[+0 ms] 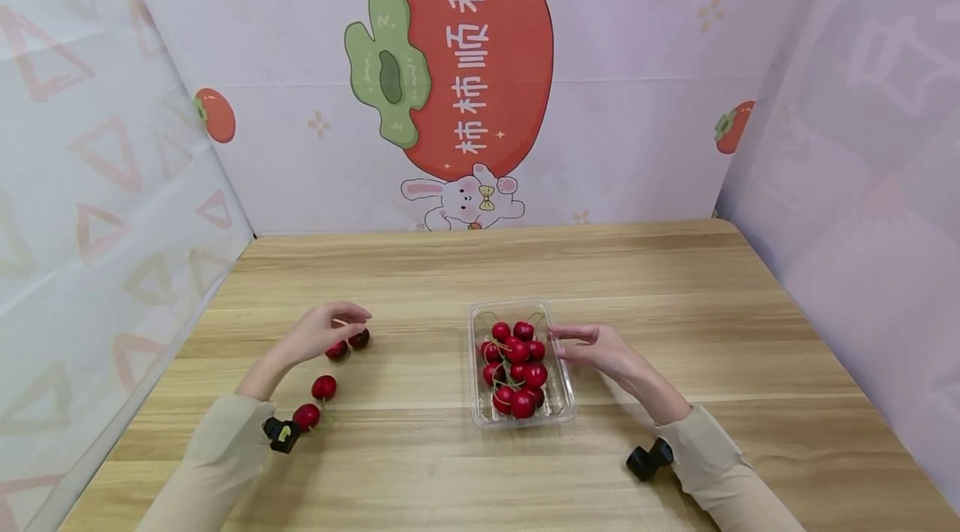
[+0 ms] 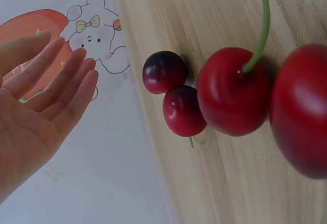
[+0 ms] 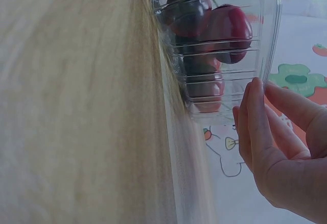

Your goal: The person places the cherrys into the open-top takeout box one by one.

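My left hand (image 1: 330, 330) hovers above two dark red cherries (image 1: 360, 338) on the left of the table, its fingers reaching over them. In the left wrist view the hand (image 2: 46, 96) shows extended fingers and a bare palm. Two brighter cherries (image 1: 324, 387) with green stems lie nearer me, beside the wrist. A clear plastic box (image 1: 558, 414) in the middle holds several red cherries (image 1: 517, 350) with stems. At its right rim rests my right hand (image 1: 600, 348), fingertips touching the edge and fingers fairly straight, as the right wrist view also shows.
The wooden table (image 1: 420, 474) meets a printed cloth backdrop (image 1: 637, 140) with persimmons and a rabbit. Pale cloth walls (image 1: 97, 182) rise on both sides. A black wrist camera (image 1: 282, 434) sits on the left cuff, another black camera (image 1: 649, 459) on the right cuff.
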The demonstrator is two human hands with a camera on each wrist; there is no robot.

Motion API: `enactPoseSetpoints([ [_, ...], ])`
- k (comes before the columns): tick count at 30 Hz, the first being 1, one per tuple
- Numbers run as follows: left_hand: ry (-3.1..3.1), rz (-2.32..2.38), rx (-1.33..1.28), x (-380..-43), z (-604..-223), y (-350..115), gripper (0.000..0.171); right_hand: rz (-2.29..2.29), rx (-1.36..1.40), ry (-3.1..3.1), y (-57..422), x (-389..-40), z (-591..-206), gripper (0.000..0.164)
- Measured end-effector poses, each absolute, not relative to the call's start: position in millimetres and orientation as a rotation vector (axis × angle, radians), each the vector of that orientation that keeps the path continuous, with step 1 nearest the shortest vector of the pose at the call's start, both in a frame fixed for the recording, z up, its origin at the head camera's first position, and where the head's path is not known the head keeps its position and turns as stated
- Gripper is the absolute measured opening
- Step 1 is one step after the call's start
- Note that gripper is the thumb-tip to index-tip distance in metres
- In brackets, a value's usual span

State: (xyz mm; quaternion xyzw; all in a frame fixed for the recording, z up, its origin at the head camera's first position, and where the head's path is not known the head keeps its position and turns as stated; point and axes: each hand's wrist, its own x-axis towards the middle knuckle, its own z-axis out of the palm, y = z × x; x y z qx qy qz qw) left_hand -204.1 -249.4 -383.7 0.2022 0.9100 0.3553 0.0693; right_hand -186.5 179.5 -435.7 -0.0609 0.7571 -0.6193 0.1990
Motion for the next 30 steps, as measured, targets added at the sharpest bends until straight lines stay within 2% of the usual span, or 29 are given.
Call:
enactPoseSetpoints([
  [30, 2.847, 1.015, 0.439, -219, -393, -289, 0.022, -1.728, -0.143, 2.132, 179, -186, -437, 0.042],
])
